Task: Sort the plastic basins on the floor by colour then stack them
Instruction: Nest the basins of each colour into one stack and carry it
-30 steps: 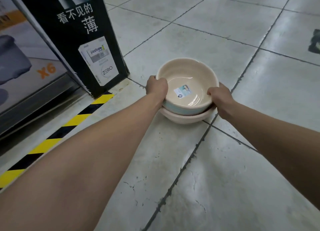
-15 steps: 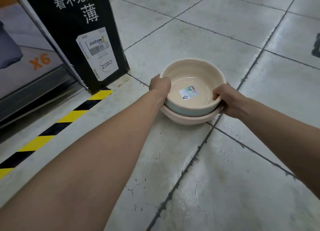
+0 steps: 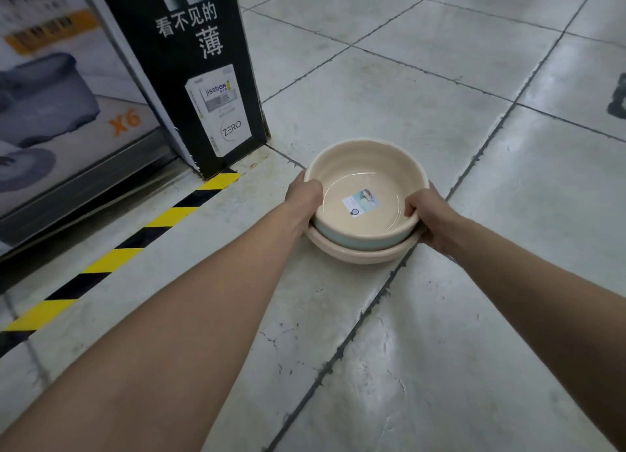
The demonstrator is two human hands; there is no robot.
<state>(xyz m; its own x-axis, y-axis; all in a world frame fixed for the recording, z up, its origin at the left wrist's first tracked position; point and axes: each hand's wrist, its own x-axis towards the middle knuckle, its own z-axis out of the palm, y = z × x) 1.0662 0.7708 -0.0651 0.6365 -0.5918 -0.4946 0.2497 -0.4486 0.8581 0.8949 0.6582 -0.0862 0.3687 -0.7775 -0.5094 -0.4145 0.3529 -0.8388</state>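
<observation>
Currently: both hands grip the upper basin [image 3: 366, 180], nested in the lower basin [image 3: 355, 253] on the floor [image 3: 440, 316].
Over the last second I register almost no change: my left hand [image 3: 305, 196] and right hand [image 3: 425, 211] stay curled over opposite sides of the rim, and the stack remains near the black display box [image 3: 189, 62]. The upper basin's outer wall shows teal and the lower reads cream, so I judge this pair may need separating before sorting is complete.
</observation>
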